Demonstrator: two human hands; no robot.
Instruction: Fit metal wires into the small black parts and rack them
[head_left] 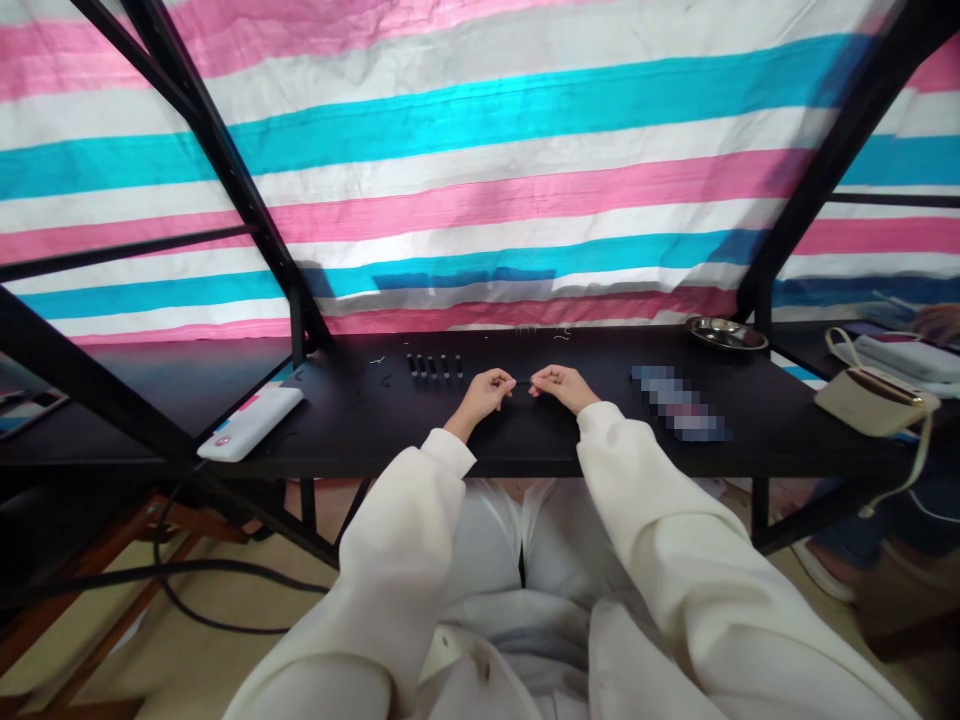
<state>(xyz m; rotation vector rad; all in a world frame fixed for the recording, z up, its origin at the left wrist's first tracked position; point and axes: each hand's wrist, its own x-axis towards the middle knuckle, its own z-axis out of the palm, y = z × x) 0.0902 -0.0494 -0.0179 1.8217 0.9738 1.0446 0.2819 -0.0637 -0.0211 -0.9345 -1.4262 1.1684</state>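
Above the black table [559, 440], my left hand [487, 392] and my right hand [559, 385] face each other with a small gap between them. Both are closed in a pinch, thumb against fingertips. A thin strand [523, 381] seems to span the gap; it is too small to make out its kind. Left of my left hand, several small dark cylinders [433, 367] with paler ends stand in a row. Small white scraps [377, 359] like bits of thread lie beyond and beside them.
A shiny metal dish [727, 334] sits at the back right. Nearer is a pixelated item [679, 403]. A white box-like device [251, 424] lies at the left edge. At right are a beige handbag [874, 402] and another person's hand [941, 325]. Black frame bars [225, 170] flank the table.
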